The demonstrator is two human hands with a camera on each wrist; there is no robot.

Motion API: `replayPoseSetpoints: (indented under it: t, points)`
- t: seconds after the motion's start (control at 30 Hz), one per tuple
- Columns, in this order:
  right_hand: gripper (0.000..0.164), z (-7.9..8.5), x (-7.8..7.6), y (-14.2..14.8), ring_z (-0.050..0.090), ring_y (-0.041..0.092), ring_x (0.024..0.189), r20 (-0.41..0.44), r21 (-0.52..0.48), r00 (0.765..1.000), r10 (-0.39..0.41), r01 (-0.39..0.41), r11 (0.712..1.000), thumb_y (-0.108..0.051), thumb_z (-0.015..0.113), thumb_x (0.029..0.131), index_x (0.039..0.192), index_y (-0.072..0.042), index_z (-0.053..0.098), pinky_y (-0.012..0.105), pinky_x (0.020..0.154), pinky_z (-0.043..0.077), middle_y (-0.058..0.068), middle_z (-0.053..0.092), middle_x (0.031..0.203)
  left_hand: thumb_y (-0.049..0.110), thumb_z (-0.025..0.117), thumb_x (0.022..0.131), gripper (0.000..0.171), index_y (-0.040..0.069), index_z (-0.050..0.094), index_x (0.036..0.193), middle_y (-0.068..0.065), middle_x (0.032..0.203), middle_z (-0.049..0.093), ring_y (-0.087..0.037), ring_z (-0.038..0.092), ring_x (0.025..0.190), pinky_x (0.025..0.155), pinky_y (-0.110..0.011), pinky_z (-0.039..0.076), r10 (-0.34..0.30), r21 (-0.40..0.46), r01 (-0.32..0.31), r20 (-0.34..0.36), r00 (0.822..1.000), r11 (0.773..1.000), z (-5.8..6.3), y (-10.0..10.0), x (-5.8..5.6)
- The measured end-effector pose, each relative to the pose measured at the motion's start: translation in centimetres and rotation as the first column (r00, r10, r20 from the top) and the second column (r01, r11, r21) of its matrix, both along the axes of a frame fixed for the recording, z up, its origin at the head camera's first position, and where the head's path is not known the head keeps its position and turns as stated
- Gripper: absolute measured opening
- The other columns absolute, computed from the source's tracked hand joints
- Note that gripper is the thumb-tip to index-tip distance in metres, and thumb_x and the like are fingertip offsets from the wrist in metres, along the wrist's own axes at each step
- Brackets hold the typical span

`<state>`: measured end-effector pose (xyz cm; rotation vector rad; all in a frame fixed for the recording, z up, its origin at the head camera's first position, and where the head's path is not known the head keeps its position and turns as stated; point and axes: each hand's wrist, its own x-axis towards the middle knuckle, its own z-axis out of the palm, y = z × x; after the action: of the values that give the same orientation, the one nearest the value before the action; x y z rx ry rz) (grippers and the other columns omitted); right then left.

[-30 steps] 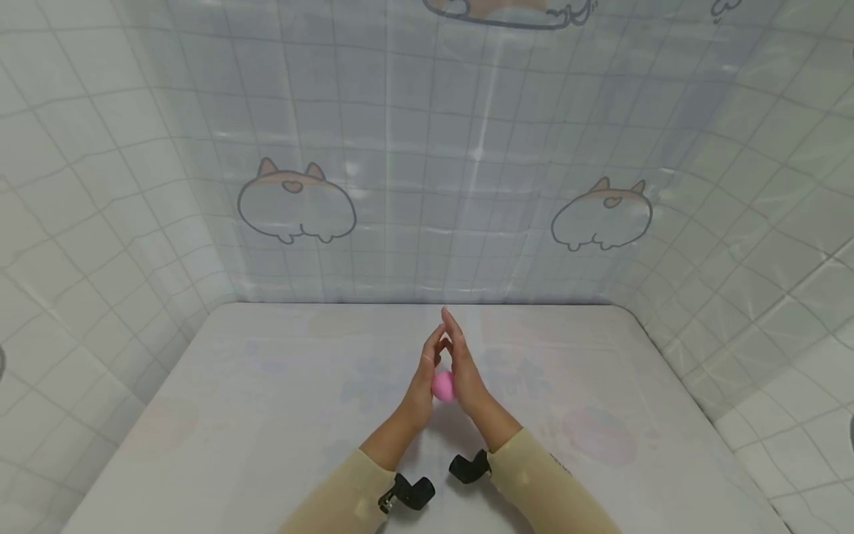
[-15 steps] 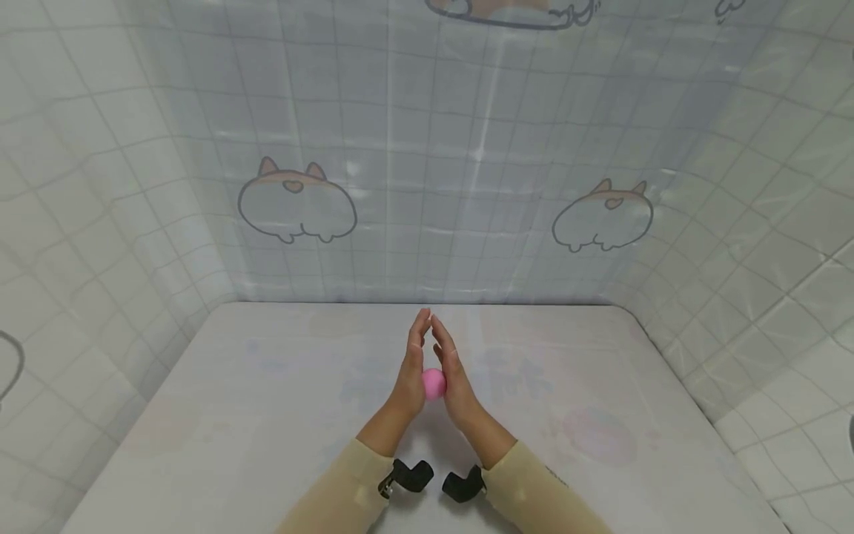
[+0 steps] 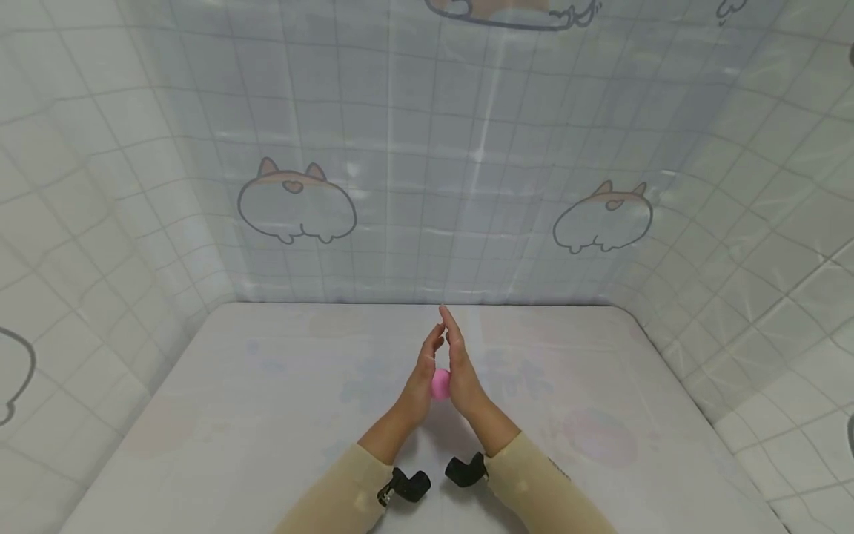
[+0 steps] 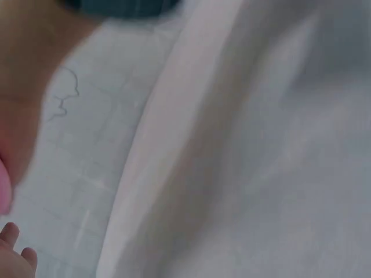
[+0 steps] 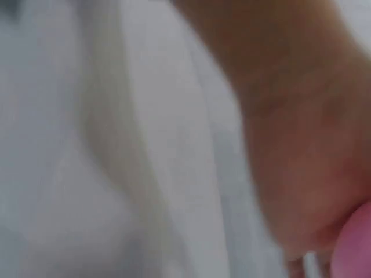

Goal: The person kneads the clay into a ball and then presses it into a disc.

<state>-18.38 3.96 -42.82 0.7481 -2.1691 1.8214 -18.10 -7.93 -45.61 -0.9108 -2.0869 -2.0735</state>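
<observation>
A smooth pink ball [image 3: 440, 384] sits between my two facing palms in the head view. My left hand [image 3: 417, 384] presses its left side with fingers extended. On the other side my right hand [image 3: 465, 380] lies flat against it, its straight fingers reaching a little farther forward than the left ones. The fingertips of both hands come together in a peak above the table. In the left wrist view only an edge of the pink ball [image 4: 4, 188] shows beside the palm. The right wrist view has the pink ball [image 5: 355, 249] at the heel of the palm, partly cut off.
A white table [image 3: 267, 386] with faint pastel prints lies under the hands. Black wrist cameras [image 3: 410, 486] stick out from both cream sleeves [image 3: 340, 489]. Behind the table rises a grid-patterned curtain [image 3: 427, 185] with cartoon corgis; similar sheets flank both sides.
The hands slide against each other: half a second ago the left fingers came forward and the right drew back, and now the right is forward again. The ball shifted left, then slightly right.
</observation>
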Motion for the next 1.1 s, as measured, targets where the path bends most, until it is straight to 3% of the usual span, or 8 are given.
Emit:
replayPoseSetpoints:
  t: [0.1, 0.2, 0.37, 0.5, 0.6, 0.77, 0.9, 1.1]
  points:
    - [0.085, -0.6, -0.6, 0.3, 0.01, 0.03, 0.152, 0.018, 0.009, 1.0, 0.004, -0.004, 1.0, -0.07, 0.01, 0.1, 0.161, -0.012, 0.013, 0.069, 0.113, 0.006, 0.013, 0.01, 0.167, 0.055, 0.007, 0.106, 0.073, 0.005, 0.01, 0.16, -0.015, 0.166, 0.01, -0.042, 0.018, 0.147, 0.115, -0.065, 0.011, -0.044, 0.035, 0.045, -0.015, 0.999, 0.998, 0.1, 0.2, 0.3]
    - [0.084, -1.4, -0.9, 0.5, 0.01, 0.031, 0.152, 0.04, 0.028, 0.999, 0.005, -0.006, 1.0, -0.07, 0.013, 0.1, 0.162, -0.013, 0.012, 0.07, 0.113, 0.005, 0.014, 0.01, 0.167, 0.054, 0.006, 0.107, 0.073, 0.003, 0.011, 0.159, -0.017, 0.165, 0.009, -0.043, 0.018, 0.147, 0.115, -0.065, 0.01, -0.05, 0.057, 0.053, -0.066, 0.997, 0.997, 0.4, 0.3, 0.5]
    - [0.084, -2.2, -1.0, 0.4, 0.009, 0.032, 0.152, 0.037, 0.074, 0.999, 0.03, -0.033, 0.997, -0.068, 0.016, 0.101, 0.161, -0.01, 0.011, 0.065, 0.116, 0.007, 0.012, 0.01, 0.167, 0.053, 0.006, 0.107, 0.074, 0.0, 0.013, 0.158, -0.018, 0.165, 0.011, -0.042, 0.02, 0.147, 0.115, -0.064, 0.013, 0.035, 0.085, -0.023, -0.143, 0.989, 0.996, 1.2, 0.0, 0.8]
    - [0.085, -2.6, -0.6, 0.1, 0.007, 0.031, 0.152, 0.01, 0.068, 0.996, 0.092, -0.092, 0.993, -0.068, 0.018, 0.101, 0.161, -0.009, 0.01, 0.064, 0.116, 0.013, 0.013, 0.009, 0.167, 0.056, 0.008, 0.106, 0.077, 0.0, 0.016, 0.158, -0.019, 0.164, 0.014, -0.039, 0.02, 0.148, 0.118, -0.053, 0.015, 0.107, 0.126, -0.088, -0.146, 0.983, 0.988, 1.7, -0.3, 0.7]
    - [0.083, -2.5, 0.1, -0.3, 0.008, 0.033, 0.152, -0.038, 0.099, 0.993, 0.113, -0.109, 0.989, -0.066, 0.017, 0.103, 0.161, -0.008, 0.01, 0.063, 0.115, 0.019, 0.015, 0.008, 0.166, 0.061, 0.012, 0.105, 0.079, 0.002, 0.019, 0.158, -0.018, 0.163, 0.018, -0.037, 0.019, 0.149, 0.119, -0.051, 0.013, 0.159, 0.186, -0.137, -0.108, 0.981, 0.973, 2.0, -0.5, 0.4]
    - [0.078, -2.1, 1.5, -1.0, 0.008, 0.036, 0.152, -0.158, 0.148, 0.979, 0.128, -0.105, 0.983, -0.058, 0.013, 0.106, 0.158, -0.001, 0.015, 0.059, 0.115, 0.024, 0.014, 0.007, 0.166, 0.069, 0.016, 0.1, 0.082, 0.012, 0.022, 0.158, -0.014, 0.163, 0.021, -0.033, 0.017, 0.15, 0.113, -0.068, 0.005, 0.196, 0.244, -0.202, 0.05, 0.979, 0.948, 2.1, -0.7, 0.3]
    - [0.08, -1.8, 2.1, -1.3, 0.006, 0.033, 0.153, -0.206, 0.127, 0.973, 0.102, -0.077, 0.989, -0.061, 0.011, 0.105, 0.158, -0.002, 0.016, 0.067, 0.113, 0.017, 0.015, 0.007, 0.167, 0.068, 0.016, 0.101, 0.077, 0.017, 0.023, 0.159, -0.012, 0.163, 0.022, -0.033, 0.015, 0.15, 0.108, -0.076, 0.005, 0.187, 0.199, -0.209, 0.123, 0.975, 0.958, 1.6, -0.8, 0.3]
    - [0.087, -0.9, 2.4, -1.2, 0.008, 0.033, 0.152, -0.252, 0.093, 0.968, 0.01, 0.014, 0.996, -0.068, 0.008, 0.101, 0.159, -0.003, 0.014, 0.073, 0.109, 0.014, 0.016, 0.008, 0.166, 0.056, 0.01, 0.106, 0.069, 0.014, 0.018, 0.16, -0.013, 0.164, 0.019, -0.037, 0.017, 0.149, 0.113, -0.069, 0.009, 0.112, 0.099, -0.122, 0.107, 0.988, 0.988, 0.5, -0.3, 0.6]
